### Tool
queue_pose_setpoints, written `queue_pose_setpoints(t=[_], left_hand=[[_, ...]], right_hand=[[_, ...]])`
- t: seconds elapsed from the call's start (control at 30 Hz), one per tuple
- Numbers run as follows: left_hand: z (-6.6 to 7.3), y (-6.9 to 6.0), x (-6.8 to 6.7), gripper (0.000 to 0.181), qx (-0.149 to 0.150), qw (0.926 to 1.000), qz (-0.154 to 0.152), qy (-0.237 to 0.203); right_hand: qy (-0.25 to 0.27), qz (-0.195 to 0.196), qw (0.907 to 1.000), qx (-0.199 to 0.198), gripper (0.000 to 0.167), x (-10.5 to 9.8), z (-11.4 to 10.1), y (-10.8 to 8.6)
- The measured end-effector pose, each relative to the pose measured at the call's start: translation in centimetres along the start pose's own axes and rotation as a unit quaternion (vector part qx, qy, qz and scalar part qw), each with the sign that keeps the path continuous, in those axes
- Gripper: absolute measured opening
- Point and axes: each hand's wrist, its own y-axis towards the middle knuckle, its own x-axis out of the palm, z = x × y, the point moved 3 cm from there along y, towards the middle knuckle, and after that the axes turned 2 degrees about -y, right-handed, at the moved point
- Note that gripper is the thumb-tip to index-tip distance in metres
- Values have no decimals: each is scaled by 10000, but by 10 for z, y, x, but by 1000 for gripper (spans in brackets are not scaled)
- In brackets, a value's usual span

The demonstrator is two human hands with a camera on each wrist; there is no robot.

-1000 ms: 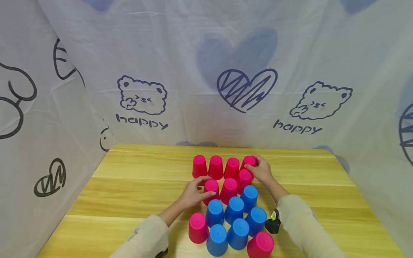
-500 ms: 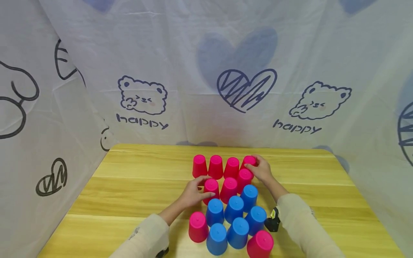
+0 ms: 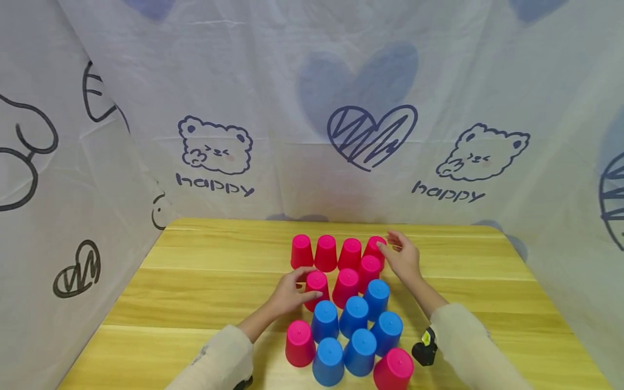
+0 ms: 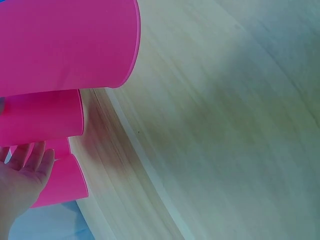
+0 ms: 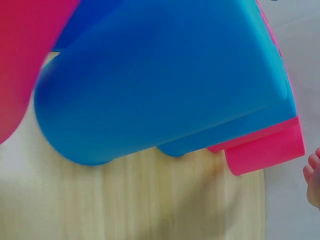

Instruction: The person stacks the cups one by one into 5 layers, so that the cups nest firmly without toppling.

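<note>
My left hand (image 3: 286,292) grips a pink cup (image 3: 317,292) from its left side, thumb in front and fingers behind. That cup stands upside down like the others. My right hand (image 3: 404,260) is at the back right, fingers spread, its thumb close to the rightmost pink cup (image 3: 375,246) of the back row. Whether the thumb still touches it I cannot tell. In the left wrist view, the left hand (image 4: 22,182) reaches among pink cups. At the right wrist view's edge, the right hand (image 5: 314,182) is apart from the nearest pink cup (image 5: 267,147).
Three more pink cups (image 3: 325,253) complete the back row. Two pink cups (image 3: 345,288) stand right of the gripped one. Several blue cups (image 3: 359,352) fill the front, flanked by pink cups (image 3: 299,344) left and right. A printed cloth (image 3: 292,179) hangs behind the wooden table (image 3: 195,281).
My right hand has let go of the back-right pink cup and drawn away to the right, its fingers opening. The cup in my left hand has shifted slightly left.
</note>
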Motion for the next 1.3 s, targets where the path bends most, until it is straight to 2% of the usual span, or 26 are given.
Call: queue_pose_setpoints(t=[0.17, 0.37, 0.7, 1.03, 1.3], left_hand=[[-1, -1, -1, 55, -22, 10000, 21, -5], [-1, -1, -3, 55, -18, 10000, 50, 44], [0, -3, -5, 54, -86, 9999, 93, 63], [0, -6, -7, 52, -42, 9998, 135, 148], [-1, -9, -10, 51, -160, 9995, 240, 112]], right_hand=[[41, 77, 9999, -79, 40, -3, 2, -8], [83, -141, 9999, -50, 41, -6, 6, -17], [-47, -844, 9964, 117, 48, -7, 11, -28], [-254, -1667, 9857, -57, 53, -2, 15, -32], [-195, -1914, 9812, 154, 54, 3, 14, -31]])
